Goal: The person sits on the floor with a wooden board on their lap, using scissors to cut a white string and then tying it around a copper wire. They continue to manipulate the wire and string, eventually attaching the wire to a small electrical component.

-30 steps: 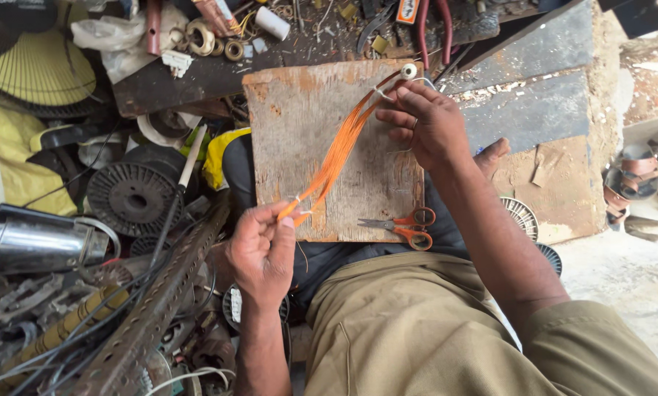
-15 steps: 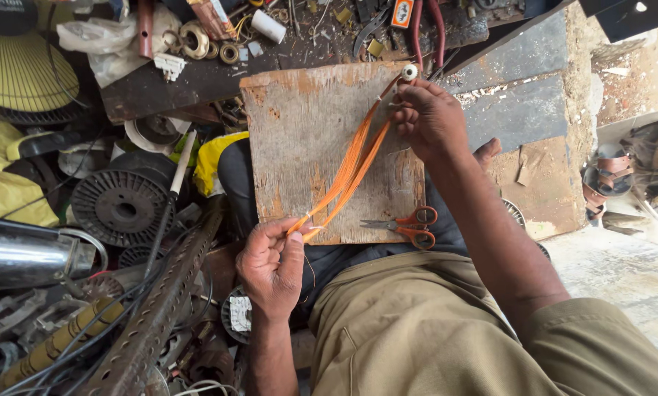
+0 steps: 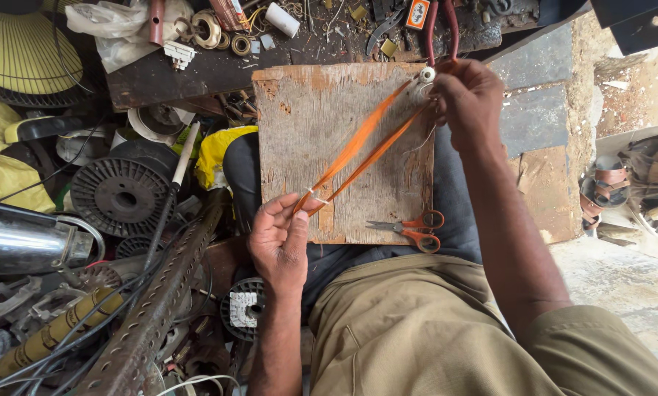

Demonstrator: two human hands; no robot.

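A long loop of orange wire coil (image 3: 362, 150) stretches taut across a worn wooden board (image 3: 307, 110) that rests on my lap. My left hand (image 3: 281, 242) pinches the near end of the coil at the board's lower left edge. At the board's far right corner, my right hand (image 3: 468, 99) grips the other end, where a small white spool (image 3: 426, 74) sits. Orange-handled scissors (image 3: 413, 229) lie on the board's near right corner, untouched.
A black wire reel (image 3: 120, 194), a perforated metal angle bar (image 3: 160, 301), a shiny metal cylinder (image 3: 21, 242) and a yellow fan guard (image 3: 21, 51) crowd the left. Small parts and tools litter the dark bench (image 3: 197, 70) beyond. Stone slabs (image 3: 545, 110) lie at right.
The coil now sits more stretched and straighter between my hands. The view has shifted a little, and my right hand has moved to the board's far right corner.
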